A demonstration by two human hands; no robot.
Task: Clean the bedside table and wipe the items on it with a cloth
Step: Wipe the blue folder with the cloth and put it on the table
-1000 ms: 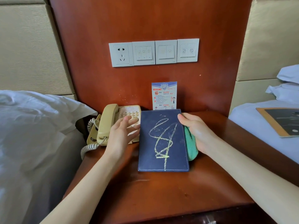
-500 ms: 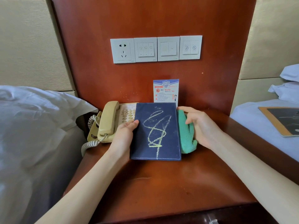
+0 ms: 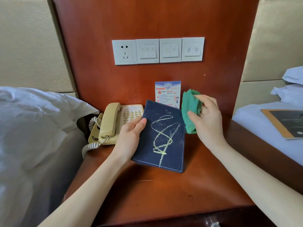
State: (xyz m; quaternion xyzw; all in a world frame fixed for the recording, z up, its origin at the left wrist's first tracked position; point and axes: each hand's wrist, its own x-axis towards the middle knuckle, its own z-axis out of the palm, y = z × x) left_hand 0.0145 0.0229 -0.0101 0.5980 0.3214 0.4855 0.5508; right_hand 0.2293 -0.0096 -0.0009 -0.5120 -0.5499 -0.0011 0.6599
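Slippage of the dark blue board [image 3: 161,136] is the main hazard. The left hand [image 3: 129,138] holds it by its left edge only, thumb on the chalked face, fingers curled behind and out of sight. The board is tilted, its lower edge at or just above the table [image 3: 164,199]; contact there cannot be confirmed.

The right hand [image 3: 207,118] has its fingers closed around the bunched green cloth [image 3: 190,110], held just beside the board's upper right corner and not yet touching the yellow scribble.

Probable faults:
- Wiping pressure on the unsupported right side could twist the board out of the one-edge hold. Cause: no counter-support behind the face.
- A dislodged board could strike the telephone [image 3: 114,122] just to its left, or knock over the printed card [image 3: 167,93] standing against the back panel behind it.
- A bunched cloth may smear the chalk rather than lift it. Cause: small contact area.
- Loosened chalk dust would likely settle on the table, requiring a second pass there.
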